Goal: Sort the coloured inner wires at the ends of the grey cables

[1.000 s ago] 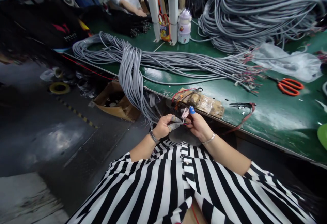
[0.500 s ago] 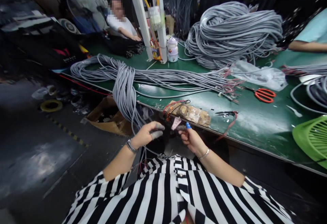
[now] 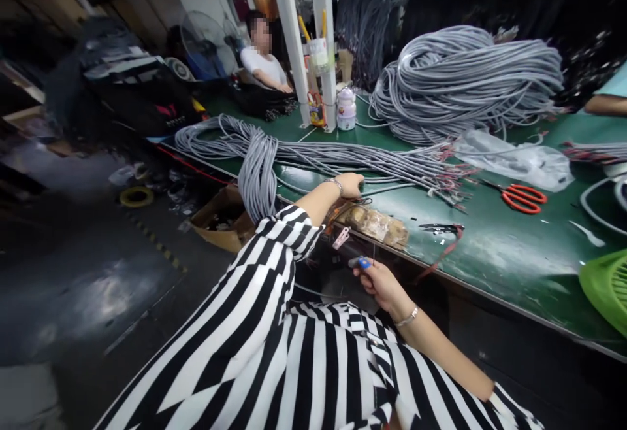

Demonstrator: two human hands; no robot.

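My left hand [image 3: 350, 185] reaches across the bench edge, closed on a grey cable [image 3: 386, 189] lying along the front of the long cable bundle [image 3: 333, 155]. Its fingertips are partly hidden under the hand. Below the bench edge, my right hand [image 3: 376, 280] is closed in a pinch, with a blue cover on the thumb. A thin dark strand stands up beside these fingers; what they pinch is too small to make out. Between the hands are a taped brown block [image 3: 375, 222] on the edge and a pink clip [image 3: 341, 238].
Orange-handled scissors [image 3: 524, 198] and black snips [image 3: 441, 228] lie to the right, with a green basket [image 3: 607, 286] beyond. A large cable coil [image 3: 470, 83] sits behind a plastic bag [image 3: 519, 159]. A bottle [image 3: 346, 110] stands by the post. A co-worker [image 3: 267, 61] sits across the bench.
My left hand has gone from beside my right hand, below the edge, forward onto the bench and the grey cable. My right hand stays low, still pinching. The view has shifted left.
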